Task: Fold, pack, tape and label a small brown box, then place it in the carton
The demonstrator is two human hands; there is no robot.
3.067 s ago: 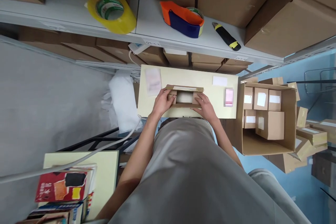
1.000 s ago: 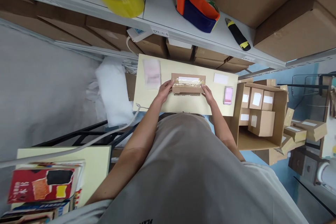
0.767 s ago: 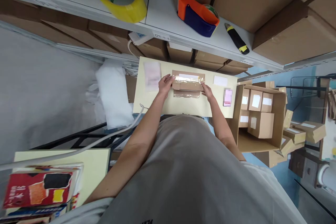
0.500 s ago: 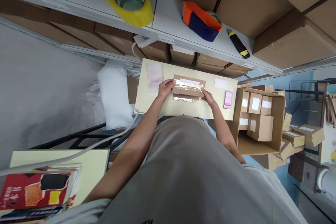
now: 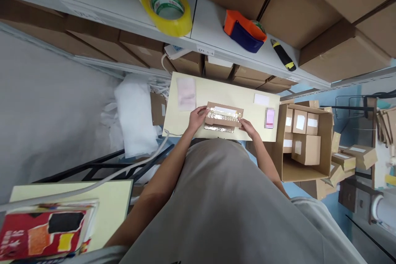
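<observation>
A small flat cardboard box [image 5: 224, 115] with shiny clear tape across it and a white label on top lies on the pale yellow table [image 5: 244, 95]. My left hand [image 5: 198, 116] grips its left end with curled fingers. My right hand [image 5: 248, 126] holds its right end, fingers pinched on the edge. A strip of glossy tape [image 5: 219, 128] shows along the box's near side.
The grey shelf [image 5: 204, 16] above carries a yellow tape roll [image 5: 167, 9], an orange-and-blue tape dispenser [image 5: 244, 31] and a black-and-yellow utility knife [image 5: 282, 54]. An open carton [image 5: 328, 144] of small labelled boxes stands at the right. White foam wrap [image 5: 134, 115] lies left. Books [image 5: 43, 229] sit bottom left.
The box was open three seconds ago with a white item inside; now it is closed and taped. Both hands have stayed at its ends. The camera view drifted slightly.
</observation>
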